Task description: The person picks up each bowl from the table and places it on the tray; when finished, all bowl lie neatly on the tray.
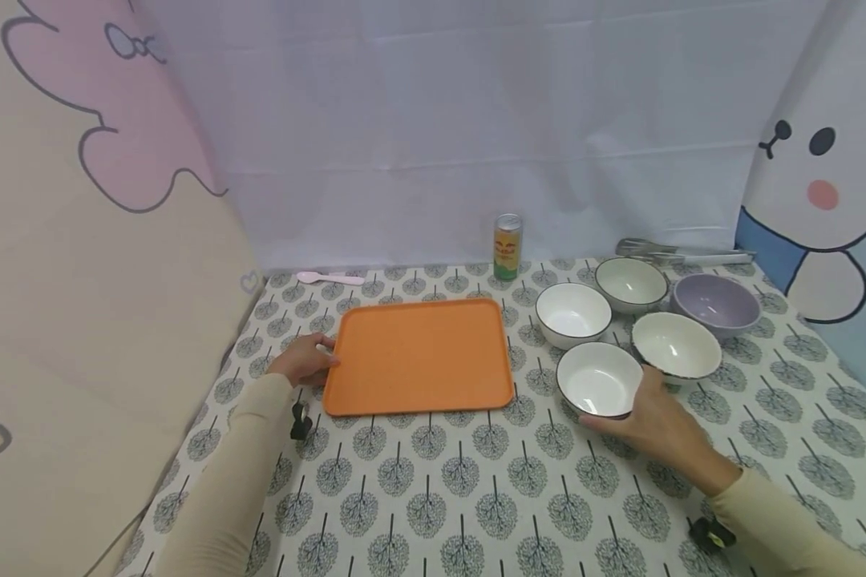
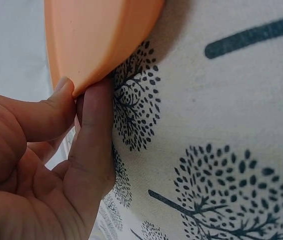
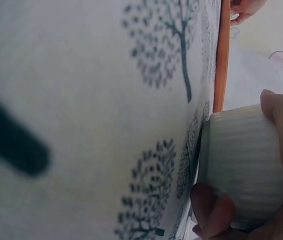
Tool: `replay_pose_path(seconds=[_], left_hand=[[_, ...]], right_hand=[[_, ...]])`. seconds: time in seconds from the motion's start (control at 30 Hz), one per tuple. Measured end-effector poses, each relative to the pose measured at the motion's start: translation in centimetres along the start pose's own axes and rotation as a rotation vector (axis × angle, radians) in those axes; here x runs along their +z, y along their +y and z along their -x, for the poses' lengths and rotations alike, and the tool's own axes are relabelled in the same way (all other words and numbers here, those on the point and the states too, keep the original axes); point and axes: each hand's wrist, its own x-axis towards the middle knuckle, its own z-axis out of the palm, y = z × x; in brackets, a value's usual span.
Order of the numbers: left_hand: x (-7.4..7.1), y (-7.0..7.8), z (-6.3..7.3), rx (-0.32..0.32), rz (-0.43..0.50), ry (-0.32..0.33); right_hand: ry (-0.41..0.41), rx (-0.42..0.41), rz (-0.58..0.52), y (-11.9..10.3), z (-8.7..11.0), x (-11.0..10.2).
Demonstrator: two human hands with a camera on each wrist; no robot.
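Pinching the orange plastic tray's (image 1: pixel 420 357) edge with the left hand (image 1: pixel 305 360); gripping a black-rimmed white bowl (image 1: pixel 599 380), low over the desk (image 1: pixel 534 489), with the right hand (image 1: pixel 657 425). Apparently barely begun, without any bowl on the tray yet.

A long, plain, pale-cream cloth left sleeve (image 1: pixel 220 485) and a matching right sleeve (image 1: pixel 779 521), both close-fitting at the cuff, leave the left hand (image 1: pixel 305 361) and right hand (image 1: pixel 660 429) bare. Beside each cuff, a small, black, angular unit (image 1: pixel 301 425); the right-hand one seemingly bears a tiny yellow-green mark.
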Motion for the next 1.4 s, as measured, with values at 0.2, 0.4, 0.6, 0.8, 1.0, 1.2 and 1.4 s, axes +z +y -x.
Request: replay_pose_path(seconds=[0.2, 0.4, 0.6, 0.8, 1.0, 1.2, 1.4], left_hand=[[0.0, -0.3, -0.1, -0.011, 0.0, 0.0], [0.0, -0.1, 0.0, -0.009, -0.019, 0.011], [-0.3, 0.1, 0.1, 0.001, -0.018, 0.008], [-0.4, 0.1, 0.3, 0.017, -0.009, -0.006], [-0.2, 0.1, 0.5, 0.019, 0.012, -0.018], [0.0, 0.1, 0.4, 0.016, 0.006, -0.004], [-0.2, -0.2, 0.0, -0.002, 0.015, -0.002]], right_hand=[[-0.009, -0.011, 0.012, -0.4, -0.2, 0.2], [-0.007, -0.05, 0.008, -0.7, -0.5, 0.3], [-0.029, -0.071, 0.002, -1.1, -0.8, 0.6], [-0.013, -0.123, -0.048, -1.4, -1.0, 0.9], [0.008, -0.217, -0.131, -2.2, -1.4, 1.1], [-0.046, -0.201, -0.193, -4.6, -2.1, 1.1], [-0.083, -0.252, -0.272, -7.1, -4.1, 1.9]])
